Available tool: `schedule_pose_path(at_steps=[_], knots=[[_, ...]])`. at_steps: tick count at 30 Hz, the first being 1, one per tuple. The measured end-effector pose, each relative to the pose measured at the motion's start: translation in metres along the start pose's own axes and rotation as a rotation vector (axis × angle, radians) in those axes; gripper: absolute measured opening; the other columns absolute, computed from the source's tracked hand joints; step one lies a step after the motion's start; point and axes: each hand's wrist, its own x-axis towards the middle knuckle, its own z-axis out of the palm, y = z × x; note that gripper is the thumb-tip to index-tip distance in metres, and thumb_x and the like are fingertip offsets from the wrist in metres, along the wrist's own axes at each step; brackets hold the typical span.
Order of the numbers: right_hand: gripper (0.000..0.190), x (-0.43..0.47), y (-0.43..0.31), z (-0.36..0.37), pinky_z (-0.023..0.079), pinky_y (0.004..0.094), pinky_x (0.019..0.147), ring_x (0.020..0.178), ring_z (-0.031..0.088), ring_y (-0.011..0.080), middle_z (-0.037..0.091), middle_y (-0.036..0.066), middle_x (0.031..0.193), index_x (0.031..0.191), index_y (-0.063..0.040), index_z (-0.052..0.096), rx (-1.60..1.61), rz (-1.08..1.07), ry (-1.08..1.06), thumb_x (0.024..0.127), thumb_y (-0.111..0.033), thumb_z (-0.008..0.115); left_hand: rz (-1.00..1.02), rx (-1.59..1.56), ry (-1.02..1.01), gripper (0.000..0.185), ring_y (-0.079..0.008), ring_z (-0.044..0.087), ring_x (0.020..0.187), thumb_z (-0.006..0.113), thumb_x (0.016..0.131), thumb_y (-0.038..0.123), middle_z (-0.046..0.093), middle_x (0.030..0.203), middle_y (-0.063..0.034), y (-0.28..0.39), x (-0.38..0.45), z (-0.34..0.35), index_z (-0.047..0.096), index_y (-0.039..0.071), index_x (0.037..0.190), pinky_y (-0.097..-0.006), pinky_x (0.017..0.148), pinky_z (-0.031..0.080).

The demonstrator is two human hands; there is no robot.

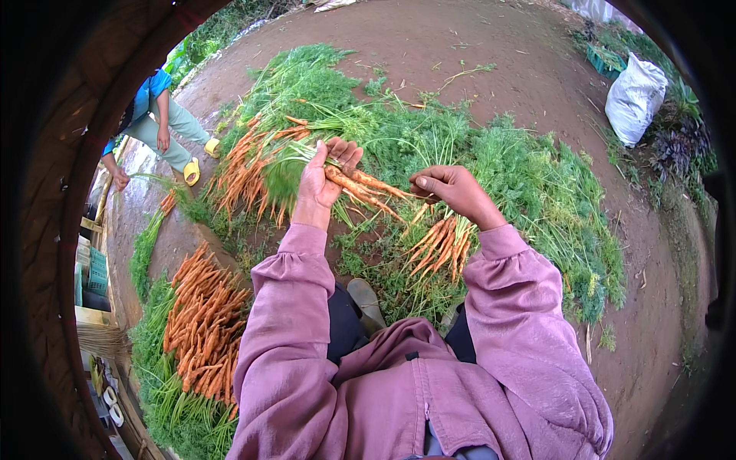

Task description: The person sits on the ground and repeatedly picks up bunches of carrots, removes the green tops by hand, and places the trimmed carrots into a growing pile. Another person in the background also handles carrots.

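Observation:
My left hand [323, 187] holds a small bunch of carrots [359, 184] at the crown end, palm turned up. Their leafy tops [287, 172] hang out to the left, and the tapered roots point right. Close to the root tips, my right hand [451, 188] has its fingers curled and its thumb against them. Whether it pinches a thin root tip cannot be made out. Just below my right hand, more carrots [440, 244] lie fanned out with their greens under it.
A long heap of carrot greens [517, 184] spreads over the bare soil [460, 46]. Carrots [247, 167] lie at its left end, and a large pile [207, 322] sits lower left. A person in yellow shoes [192, 171] holds greens there. A white sack [635, 100] stands far right.

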Motion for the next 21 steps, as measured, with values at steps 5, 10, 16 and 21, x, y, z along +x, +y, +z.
schedule_pose_path(at_steps=[5, 10, 16, 21], knots=[[0.022, 0.001, 0.006, 0.018, 0.050, 0.0284, 0.065, 0.073, 0.065, 0.0162, 0.068, 0.011, 0.084, 0.097, -0.004, 0.067, -0.331, -0.031, -0.021, 0.084, -0.021, 0.061, 0.092, 0.066, 0.080, 0.031, -0.0154, 0.053, 0.061, 0.043, 0.094, 0.030, 0.044, 0.060, 0.0000, 0.007, -0.004, -0.003, 0.051, 0.000, 0.091, -0.0423, 0.090, 0.051], [0.025, 0.015, 0.037, 0.046, 0.046, 0.0424, 0.067, 0.070, 0.056, 0.0382, 0.060, 0.020, 0.075, 0.082, -0.001, 0.059, -0.828, -0.251, 0.110, 0.085, -0.025, 0.051, 0.187, 0.159, 0.190, 0.030, -0.0112, 0.038, 0.051, 0.040, 0.096, 0.033, 0.031, 0.054, 0.0026, -0.004, -0.019, 0.010, 0.050, 0.006, 0.085, -0.0316, 0.065, 0.049], [0.022, 0.044, 0.067, 0.044, 0.048, 0.0378, 0.065, 0.070, 0.061, 0.0234, 0.064, 0.013, 0.079, 0.087, -0.001, 0.060, -0.399, 0.125, 0.277, 0.085, -0.022, 0.055, 0.360, 0.214, 0.120, 0.030, -0.0119, 0.034, 0.046, 0.041, 0.096, 0.033, 0.032, 0.052, 0.0021, -0.009, -0.036, 0.034, 0.049, 0.007, 0.083, -0.0308, 0.056, 0.041], [0.029, 0.035, 0.053, 0.036, 0.047, 0.0303, 0.065, 0.071, 0.058, 0.0120, 0.066, 0.004, 0.085, 0.110, -0.004, 0.063, 0.000, -0.024, 0.129, 0.089, -0.022, 0.057, 0.373, 0.294, 0.255, 0.032, -0.0118, 0.034, 0.046, 0.039, 0.097, 0.031, 0.032, 0.052, 0.0018, 0.008, -0.033, 0.032, 0.049, 0.005, 0.084, -0.0311, 0.055, 0.042]])
